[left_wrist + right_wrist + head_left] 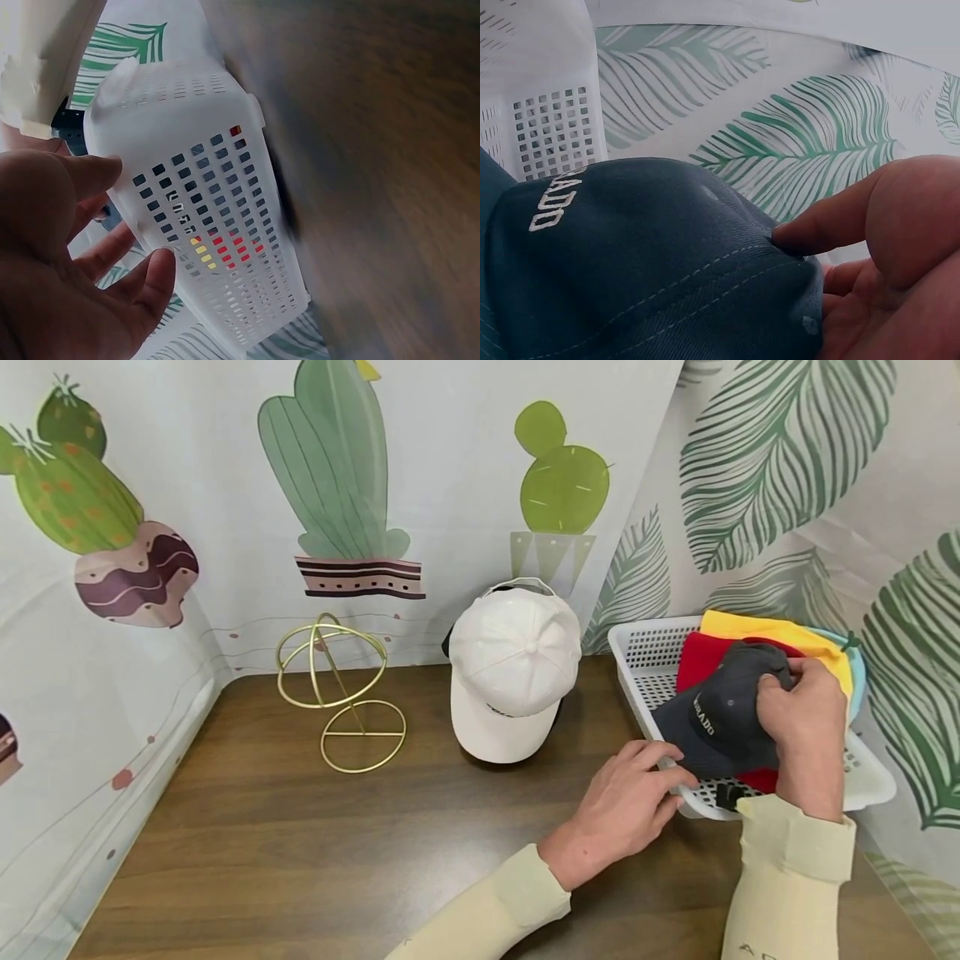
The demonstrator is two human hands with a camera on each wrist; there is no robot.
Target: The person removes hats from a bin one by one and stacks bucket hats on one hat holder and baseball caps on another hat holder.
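A dark navy cap with light lettering on its front is tilted over the white plastic basket. My right hand pinches the cap's crown between thumb and fingers, and the right wrist view shows the fabric creased there. At the basket's near left corner, my left hand holds the rim. Some of its fingers lie over the edge and others rest against the perforated outer wall. Red cloth, yellow cloth and a light-blue item lie in the basket, partly hidden by the cap.
A white cap sits at the back of the brown wooden table, a black item partly hidden behind it. Left of it stands a gold wire stand. Printed cloth walls with cacti and leaves border the table.
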